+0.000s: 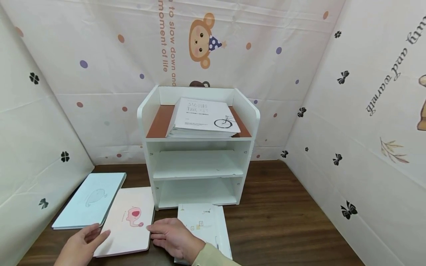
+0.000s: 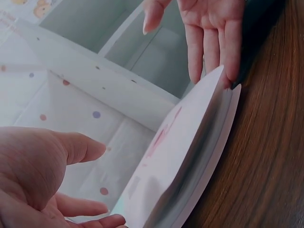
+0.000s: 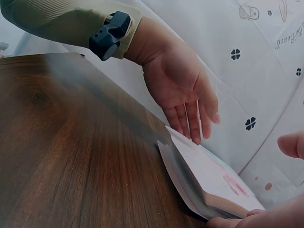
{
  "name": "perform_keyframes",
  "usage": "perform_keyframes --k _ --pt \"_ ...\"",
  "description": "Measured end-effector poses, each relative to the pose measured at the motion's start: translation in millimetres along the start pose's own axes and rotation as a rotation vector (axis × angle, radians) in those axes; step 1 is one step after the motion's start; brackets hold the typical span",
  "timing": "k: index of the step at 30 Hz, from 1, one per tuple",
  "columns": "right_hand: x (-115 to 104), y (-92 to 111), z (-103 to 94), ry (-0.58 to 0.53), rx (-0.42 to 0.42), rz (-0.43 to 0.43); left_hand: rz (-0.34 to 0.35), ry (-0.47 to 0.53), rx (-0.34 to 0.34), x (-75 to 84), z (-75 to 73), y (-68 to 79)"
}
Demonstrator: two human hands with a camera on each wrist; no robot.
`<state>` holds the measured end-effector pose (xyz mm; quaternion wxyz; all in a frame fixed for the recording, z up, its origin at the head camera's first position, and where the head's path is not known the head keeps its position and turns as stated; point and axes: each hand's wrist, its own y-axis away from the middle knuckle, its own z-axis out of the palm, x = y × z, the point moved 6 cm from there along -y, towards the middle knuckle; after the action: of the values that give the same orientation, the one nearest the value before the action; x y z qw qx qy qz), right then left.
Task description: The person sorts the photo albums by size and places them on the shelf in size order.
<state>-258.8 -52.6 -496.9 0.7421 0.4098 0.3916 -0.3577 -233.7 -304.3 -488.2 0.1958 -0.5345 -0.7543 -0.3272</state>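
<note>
A pink notebook [image 1: 133, 199] with an elephant drawing lies on the table, its cover and pages seen edge-on in the left wrist view. My right hand [image 1: 176, 238] has its fingertips at the notebook's right edge, fingers extended. At the lower left edge is my left hand [image 1: 81, 245], thumb apart from the fingers and over the cover's side in the head view. In the left wrist view the left hand [image 2: 38, 175] shows a wide gap between thumb and fingers. A light blue notebook [image 1: 91, 199] with a whale drawing lies to the left, next to the pink one.
A white shelf [image 1: 199, 164] stands at the back, with a stack of white books [image 1: 203, 116] on its brown top. A white booklet [image 1: 213, 225] lies before it, partly under my right hand and sleeve. Patterned cloth [image 1: 110, 122] walls the dark wooden table [image 1: 276, 214].
</note>
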Motion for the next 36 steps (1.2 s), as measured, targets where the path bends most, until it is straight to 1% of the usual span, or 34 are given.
perform_keyframes --k 3,10,16,19,23,25,29,36 --pt "0 0 0.3 0.005 0.000 0.002 -0.011 -0.009 -0.019 -5.1 1.5 -4.0" --pt "-1 -2 0.9 0.015 -0.002 0.001 0.004 -0.044 -0.076 -11.0 9.9 -12.2" --pt "0 -4 1.8 0.009 -0.005 -0.009 0.005 -0.039 -0.085 -12.8 11.4 -14.2" --pt "1 -5 1.9 0.005 0.002 -0.018 -0.026 -0.012 -0.109 -14.9 10.0 -14.0" --pt "1 -5 1.0 -0.006 0.018 -0.029 -0.084 0.046 -0.143 -17.5 7.8 -14.2" --pt "0 -5 0.4 -0.006 0.023 -0.035 -0.102 0.072 -0.152 -17.7 6.8 -14.5" --pt "0 -5 0.0 -0.003 0.021 -0.044 -0.113 0.102 -0.161 -18.2 5.5 -14.8" --pt "1 -7 0.5 0.000 0.021 -0.048 -0.119 0.112 -0.166 -19.1 4.8 -16.6"
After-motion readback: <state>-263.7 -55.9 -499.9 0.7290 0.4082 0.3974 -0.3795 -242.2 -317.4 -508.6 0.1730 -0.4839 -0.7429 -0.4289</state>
